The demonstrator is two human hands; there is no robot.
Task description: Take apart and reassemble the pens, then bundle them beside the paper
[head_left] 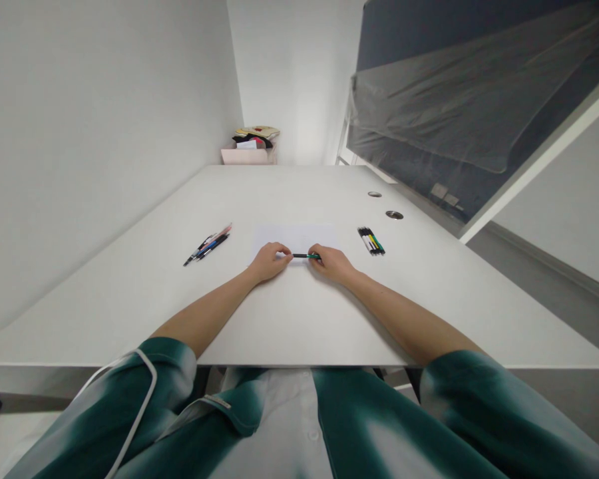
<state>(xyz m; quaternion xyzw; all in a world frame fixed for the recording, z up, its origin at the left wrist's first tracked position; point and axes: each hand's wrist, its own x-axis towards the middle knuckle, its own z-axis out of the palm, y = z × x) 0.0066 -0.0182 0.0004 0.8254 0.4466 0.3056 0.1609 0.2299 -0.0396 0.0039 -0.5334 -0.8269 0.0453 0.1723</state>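
A thin white rectangular sheet of paper [294, 235] lies on a broad white table [289, 193] and serves as the landmark. A slender black pen with a green section [301, 255] is held level, crosswise over the near part of the sheet; whether it touches the paper cannot be told. The left hand [272, 261], at the sheet's near left part, pinches the black end of the pen between thumb and fingertips. The right hand [332, 265], at the sheet's near right part, pinches the green end, with its fingers curled around it. The pen thus spans the gap between the two hands, its middle length exposed. Left of the sheet, well apart, lies a slanting bundle of black, blue and pink pens [210, 247]. Right of the sheet, a close row of black-ended pens with white, yellow and green parts [371, 241] lies side by side. Farther right and beyond the sheet is a round metal-rimmed table fitting [394, 215]. Well beyond the sheet, slightly left, stands a pale pink box [244, 157] heaped with cloth-like items.
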